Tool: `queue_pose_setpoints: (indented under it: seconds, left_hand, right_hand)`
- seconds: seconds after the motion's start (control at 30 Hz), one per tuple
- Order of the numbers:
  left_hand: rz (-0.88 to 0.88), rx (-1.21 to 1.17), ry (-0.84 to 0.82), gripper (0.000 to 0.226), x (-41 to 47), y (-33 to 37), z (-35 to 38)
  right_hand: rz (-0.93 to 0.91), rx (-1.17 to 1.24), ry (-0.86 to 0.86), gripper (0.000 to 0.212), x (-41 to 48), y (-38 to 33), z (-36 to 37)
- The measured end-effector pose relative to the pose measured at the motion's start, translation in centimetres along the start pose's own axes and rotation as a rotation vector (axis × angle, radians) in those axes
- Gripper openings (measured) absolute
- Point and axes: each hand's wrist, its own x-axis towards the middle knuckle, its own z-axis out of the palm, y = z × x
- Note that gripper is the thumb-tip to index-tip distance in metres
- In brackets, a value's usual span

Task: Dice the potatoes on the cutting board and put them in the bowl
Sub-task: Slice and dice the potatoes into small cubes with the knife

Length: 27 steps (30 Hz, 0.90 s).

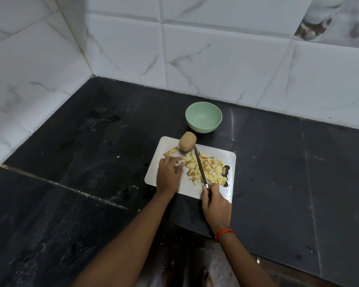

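Right hand (216,206): fingers are curling round black-handled steel knife (199,166), whose blade is lying across yellow diced potato heap (210,172) on grey metal cutting board (192,191).
Left hand (169,175): fingers are touching the heap's 9 o'clock edge; blurred, grip unclear.
Still awaiting dicing: whole brown potato (187,144) and potato wedge (170,151), at the board's 11 o'clock.
Pale green bowl (203,127) is sitting empty at 12 o'clock on black stone desk (91,162), with the whole potato partly standing between.
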Motion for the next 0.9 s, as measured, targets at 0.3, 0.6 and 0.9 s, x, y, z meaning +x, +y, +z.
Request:
queue_pose_setpoints:
  seconds: [0.3, 0.6, 0.9]
  left_hand:
    - [0.015, 0.204, -0.078, 0.019, 6.2, -1.5, -1.8]
    - [0.055, 0.053, 0.007, 0.015, -0.8, -3.1, -2.3]
    - [0.079, -0.022, 0.036, 0.017, -3.3, -3.4, -2.1]
  right_hand:
    - [0.016, 0.005, -0.018, 0.024, 0.0, 0.1, 0.0]
    - [0.006, 0.022, -0.024, 0.023, 0.0, 0.3, 0.1]
    - [-0.136, -0.072, -0.071, 0.025, -0.8, -0.7, 0.6]
